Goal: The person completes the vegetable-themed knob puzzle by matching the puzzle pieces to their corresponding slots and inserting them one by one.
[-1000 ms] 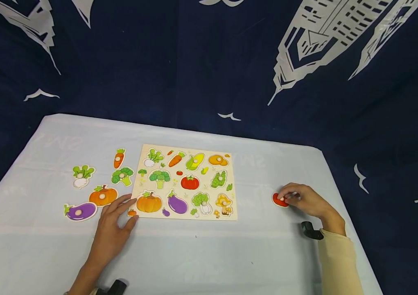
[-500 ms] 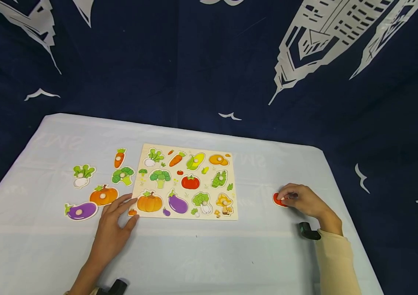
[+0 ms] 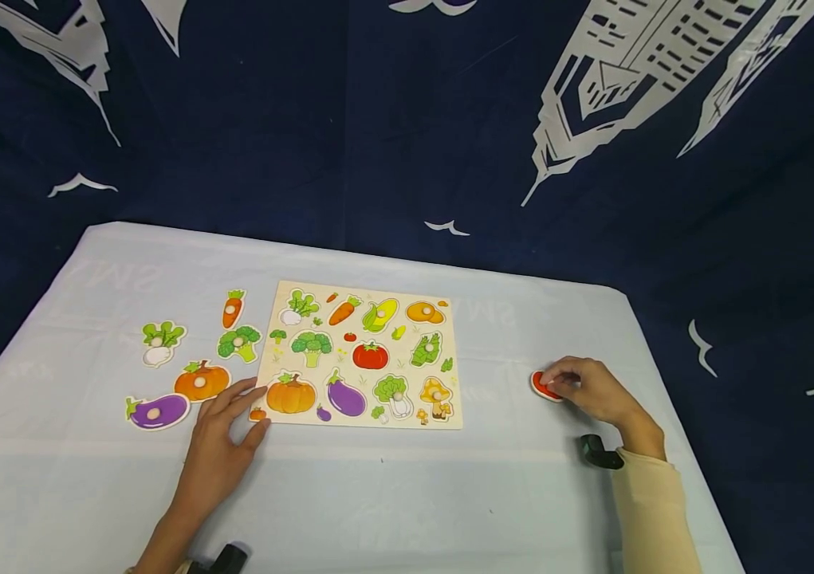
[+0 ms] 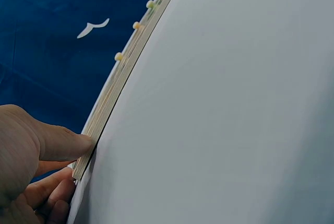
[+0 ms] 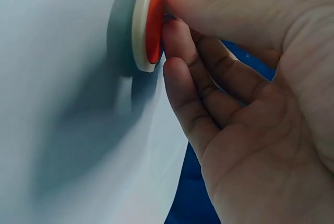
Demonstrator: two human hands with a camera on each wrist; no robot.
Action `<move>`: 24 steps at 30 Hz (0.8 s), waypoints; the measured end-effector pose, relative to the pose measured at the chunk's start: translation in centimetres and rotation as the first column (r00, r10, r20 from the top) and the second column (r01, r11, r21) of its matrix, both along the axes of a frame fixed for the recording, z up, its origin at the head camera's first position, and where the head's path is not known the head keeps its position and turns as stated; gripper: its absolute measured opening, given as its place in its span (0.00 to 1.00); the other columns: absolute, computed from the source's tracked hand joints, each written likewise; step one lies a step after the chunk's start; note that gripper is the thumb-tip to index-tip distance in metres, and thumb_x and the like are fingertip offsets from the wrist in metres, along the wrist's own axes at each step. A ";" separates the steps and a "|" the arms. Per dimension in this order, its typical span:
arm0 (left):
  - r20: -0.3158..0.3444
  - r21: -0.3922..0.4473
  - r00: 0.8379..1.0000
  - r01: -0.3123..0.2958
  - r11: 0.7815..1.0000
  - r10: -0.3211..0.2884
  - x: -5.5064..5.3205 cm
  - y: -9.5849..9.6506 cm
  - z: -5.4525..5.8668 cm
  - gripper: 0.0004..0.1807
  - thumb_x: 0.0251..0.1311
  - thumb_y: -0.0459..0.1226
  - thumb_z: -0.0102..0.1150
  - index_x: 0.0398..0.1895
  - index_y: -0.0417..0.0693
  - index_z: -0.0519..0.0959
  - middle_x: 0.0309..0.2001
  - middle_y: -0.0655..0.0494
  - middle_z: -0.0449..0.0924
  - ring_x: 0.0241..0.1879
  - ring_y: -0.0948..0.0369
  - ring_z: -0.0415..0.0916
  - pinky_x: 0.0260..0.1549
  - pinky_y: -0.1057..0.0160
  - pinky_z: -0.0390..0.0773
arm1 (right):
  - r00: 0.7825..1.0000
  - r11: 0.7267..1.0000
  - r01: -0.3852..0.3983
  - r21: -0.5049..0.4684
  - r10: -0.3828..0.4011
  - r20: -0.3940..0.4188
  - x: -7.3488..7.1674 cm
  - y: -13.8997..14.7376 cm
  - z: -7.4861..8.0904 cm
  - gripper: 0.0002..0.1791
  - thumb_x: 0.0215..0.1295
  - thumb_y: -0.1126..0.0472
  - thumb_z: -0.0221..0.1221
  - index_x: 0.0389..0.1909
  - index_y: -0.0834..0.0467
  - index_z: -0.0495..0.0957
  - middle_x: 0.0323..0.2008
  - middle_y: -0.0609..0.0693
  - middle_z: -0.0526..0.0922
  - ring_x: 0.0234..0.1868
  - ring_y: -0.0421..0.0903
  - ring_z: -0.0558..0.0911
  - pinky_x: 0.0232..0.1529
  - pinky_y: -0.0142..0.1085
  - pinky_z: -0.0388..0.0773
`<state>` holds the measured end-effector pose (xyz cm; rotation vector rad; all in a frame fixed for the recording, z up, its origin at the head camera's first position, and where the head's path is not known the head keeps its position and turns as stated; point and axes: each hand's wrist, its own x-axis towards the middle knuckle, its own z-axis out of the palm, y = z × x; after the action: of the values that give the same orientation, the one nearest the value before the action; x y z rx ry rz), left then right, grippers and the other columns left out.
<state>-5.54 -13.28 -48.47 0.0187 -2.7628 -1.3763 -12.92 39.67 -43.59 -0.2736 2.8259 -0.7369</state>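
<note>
A wooden vegetable puzzle board point(image 3: 345, 331) lies on the white-covered table. My left hand point(image 3: 220, 438) holds its near left corner; in the left wrist view the thumb point(image 4: 68, 141) presses the board's edge, with the other fingers around the corner. Off to the board's right, my right hand point(image 3: 593, 391) pinches a red tomato puzzle piece point(image 3: 541, 387) by its top side. The right wrist view has the tomato piece point(image 5: 156, 20) standing off the cloth at its near edge, with a shadow beside it. Its knob and part of its face are hidden by the fingers.
Left of the board lie loose knobbed pieces: a carrot point(image 3: 232, 309), a broccoli point(image 3: 238, 344), a turnip point(image 3: 162, 344), a pumpkin point(image 3: 200, 383) and an eggplant point(image 3: 163, 412). Several pieces with knobs, such as the corn point(image 3: 379, 315), sit in the board. A dark blue patterned cloth point(image 3: 306, 159) hangs behind.
The tomato piece has tilted a little, showing more of its pale near rim. The right wrist and sleeve have shifted slightly left. My left hand and the board stay still.
</note>
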 end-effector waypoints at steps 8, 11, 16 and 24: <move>0.028 0.003 1.000 0.000 1.000 0.000 0.0 0.0 0.1 0.28 0.57 0.27 0.67 0.63 0.36 0.76 0.67 0.39 0.71 0.63 0.41 0.62 0.61 0.38 0.67 | 0.999 0.999 -0.033 -0.015 0.033 -0.027 -0.2 -0.9 0.1 0.09 0.61 0.74 0.62 0.37 0.59 0.85 0.37 0.50 0.84 0.37 0.40 0.78 0.40 0.30 0.77; 0.020 0.004 1.000 0.001 1.000 -0.001 0.0 0.0 0.0 0.28 0.57 0.26 0.67 0.63 0.36 0.76 0.67 0.39 0.71 0.63 0.41 0.62 0.60 0.38 0.67 | 0.998 0.998 -0.055 -0.016 0.054 -0.042 -0.4 -1.4 0.0 0.09 0.61 0.74 0.62 0.37 0.59 0.85 0.37 0.49 0.84 0.37 0.39 0.78 0.41 0.30 0.77; 0.008 0.002 1.000 -0.001 1.000 0.001 -0.1 0.0 -0.1 0.28 0.56 0.26 0.67 0.63 0.36 0.77 0.66 0.38 0.71 0.63 0.41 0.63 0.60 0.38 0.67 | 0.993 0.995 -0.093 -0.025 0.091 -0.080 -0.9 -2.1 -0.2 0.09 0.60 0.75 0.63 0.36 0.59 0.85 0.36 0.49 0.84 0.36 0.39 0.78 0.40 0.30 0.77; 0.003 0.004 1.000 -0.002 1.000 0.002 0.0 0.0 -0.2 0.28 0.56 0.26 0.67 0.63 0.36 0.77 0.66 0.39 0.71 0.63 0.41 0.63 0.60 0.38 0.67 | 0.984 0.991 -0.135 -0.025 0.131 -0.120 -1.6 -3.5 0.0 0.10 0.59 0.76 0.64 0.35 0.59 0.85 0.36 0.49 0.84 0.36 0.40 0.78 0.41 0.33 0.79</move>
<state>-5.58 -13.31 -48.64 0.0238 -2.7613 -1.3832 -14.55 36.15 -43.63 -0.5227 2.8724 -0.7620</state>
